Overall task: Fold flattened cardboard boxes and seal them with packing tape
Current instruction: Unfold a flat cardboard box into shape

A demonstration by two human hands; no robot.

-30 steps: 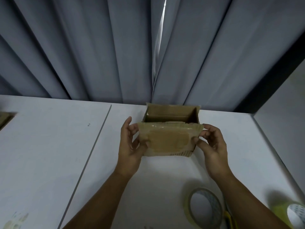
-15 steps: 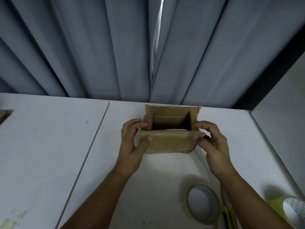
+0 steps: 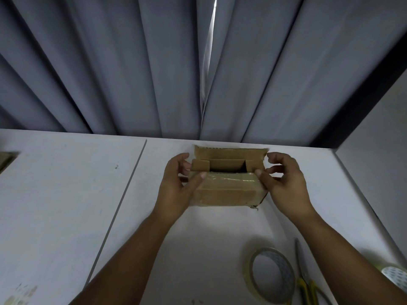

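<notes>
A small brown cardboard box (image 3: 228,191) stands on the white table, its top open. Old glossy tape covers its near flap. The two short side flaps lie folded inward over the dark opening, and the far flap stands upright. My left hand (image 3: 177,187) grips the box's left end, thumb on the near flap and fingers behind the left side flap. My right hand (image 3: 284,183) pinches the near flap's right corner, its other fingers curled above the right end. A roll of clear packing tape (image 3: 271,276) lies flat near the table's front right.
Yellow-handled scissors (image 3: 305,280) lie just right of the tape roll. A second tape roll (image 3: 396,276) shows at the right edge. Grey curtains hang behind the table. A seam (image 3: 123,199) runs across the tabletop on the left. A brown object (image 3: 5,160) sits at far left.
The near flap has dropped from upright to lie against the box front. Both short side flaps have folded inward over the opening. My hands shifted to the box's ends.
</notes>
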